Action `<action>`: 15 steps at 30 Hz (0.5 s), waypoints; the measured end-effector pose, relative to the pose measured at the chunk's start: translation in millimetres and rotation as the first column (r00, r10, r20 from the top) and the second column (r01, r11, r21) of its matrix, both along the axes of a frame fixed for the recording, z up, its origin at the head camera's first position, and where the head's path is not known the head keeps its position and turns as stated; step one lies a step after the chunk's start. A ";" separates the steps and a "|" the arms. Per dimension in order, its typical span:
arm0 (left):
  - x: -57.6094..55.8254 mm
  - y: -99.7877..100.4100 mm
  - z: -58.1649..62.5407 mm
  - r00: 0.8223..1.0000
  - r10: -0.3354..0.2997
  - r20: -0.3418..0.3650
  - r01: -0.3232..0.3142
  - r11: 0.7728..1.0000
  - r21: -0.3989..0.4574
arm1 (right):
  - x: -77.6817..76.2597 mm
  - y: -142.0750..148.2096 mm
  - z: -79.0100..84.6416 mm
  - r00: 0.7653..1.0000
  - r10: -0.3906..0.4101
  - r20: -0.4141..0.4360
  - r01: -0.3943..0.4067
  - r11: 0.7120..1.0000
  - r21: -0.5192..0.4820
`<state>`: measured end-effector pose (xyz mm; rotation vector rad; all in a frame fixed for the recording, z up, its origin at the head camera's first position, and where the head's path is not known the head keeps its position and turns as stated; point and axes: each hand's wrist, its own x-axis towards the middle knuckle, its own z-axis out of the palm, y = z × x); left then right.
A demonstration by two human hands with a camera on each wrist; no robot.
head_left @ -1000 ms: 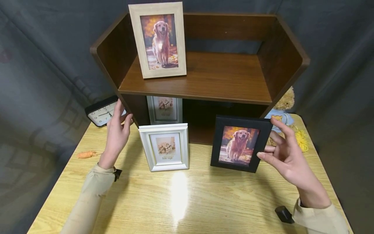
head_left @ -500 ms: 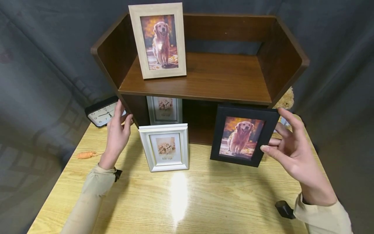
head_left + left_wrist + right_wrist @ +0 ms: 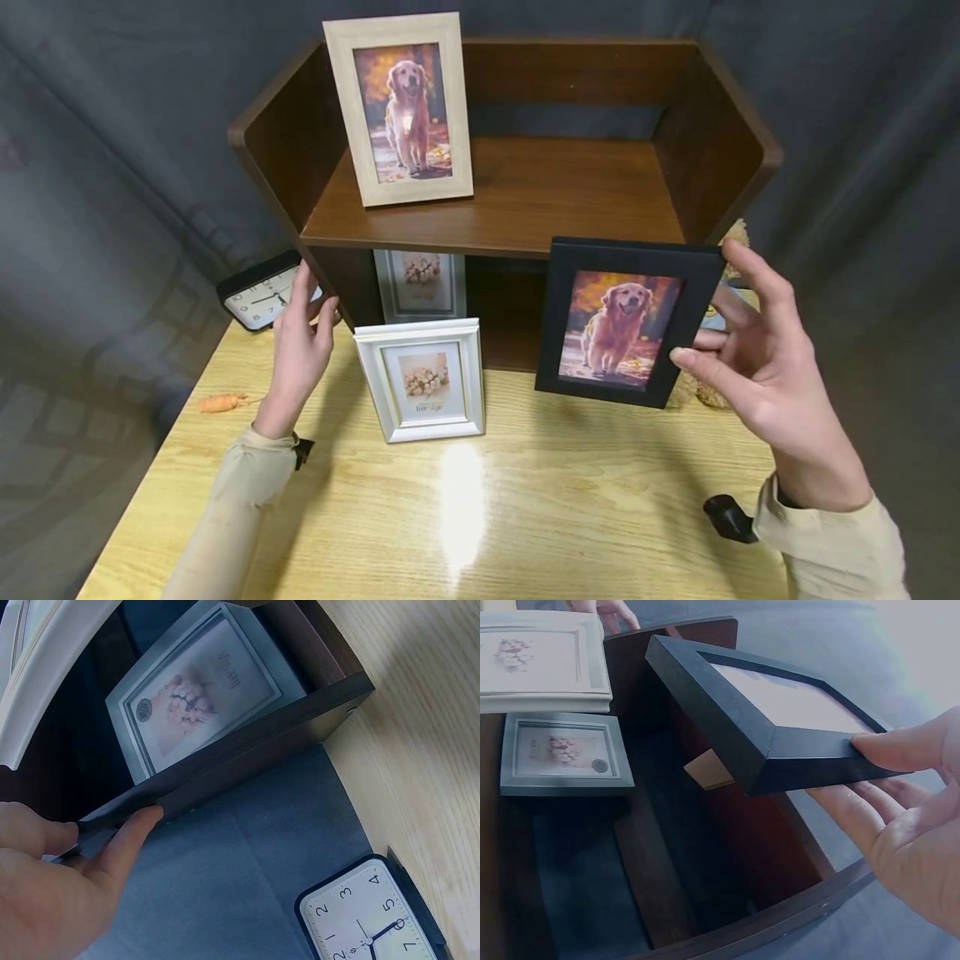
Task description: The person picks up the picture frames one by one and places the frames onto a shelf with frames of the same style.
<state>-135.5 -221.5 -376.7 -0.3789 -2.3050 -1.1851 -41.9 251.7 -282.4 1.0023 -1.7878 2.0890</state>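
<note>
My right hand (image 3: 780,375) pinches the right edge of a black picture frame (image 3: 550,325) with a dog photo, thumb in front and fingers behind. The frame hangs upright off the table, before the right part of the brown shelf (image 3: 570,200); in the right wrist view the black frame (image 3: 712,712) shows its thick edge. My left hand (image 3: 296,358) grips the shelf's left side panel; the left wrist view has thumb and fingers on either side of the panel (image 3: 225,769). A white frame (image 3: 427,429) stands on the table, and a beige frame (image 3: 465,108) on the upper board.
Inside the lower compartment stands a grey-green frame (image 3: 453,287). A black clock (image 3: 258,300) and an orange carrot-shaped item (image 3: 221,403) lie left of the shelf. A plush toy (image 3: 735,237) at the right is mostly hidden behind my right hand and the black frame.
My right hand has lifted the black frame up and slightly right, so its top now overlaps the upper board's front edge. My left hand stays on the side panel.
</note>
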 end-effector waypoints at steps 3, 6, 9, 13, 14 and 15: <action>0.6 0.0 -0.1 1.000 0.006 0.000 -0.006 1.000 -0.004 | 2.4 -0.1 6.9 0.998 -0.052 0.035 0.050 0.998 0.046; 0.4 0.1 -0.3 1.000 0.010 -0.001 -0.010 1.000 -0.002 | 3.6 -0.4 13.1 0.994 -0.084 0.065 0.080 0.995 0.059; 0.3 0.2 -0.8 1.000 0.011 -0.002 -0.011 1.000 -0.001 | 1.9 -2.0 17.5 0.994 -0.089 0.063 0.086 0.995 0.042; 0.2 0.3 -1.5 1.000 0.015 -0.003 -0.015 1.000 -0.005 | -0.8 -3.4 23.0 0.995 -0.093 0.039 0.092 0.995 0.033; 0.2 0.3 -1.7 1.000 0.015 -0.004 -0.015 1.000 -0.004 | -1.7 -3.9 24.2 0.996 -0.087 0.031 0.086 0.996 0.028; 0.3 0.2 -1.9 1.000 0.016 -0.004 -0.016 1.000 -0.003 | -1.9 -4.1 25.6 0.996 -0.089 0.030 0.088 0.996 0.029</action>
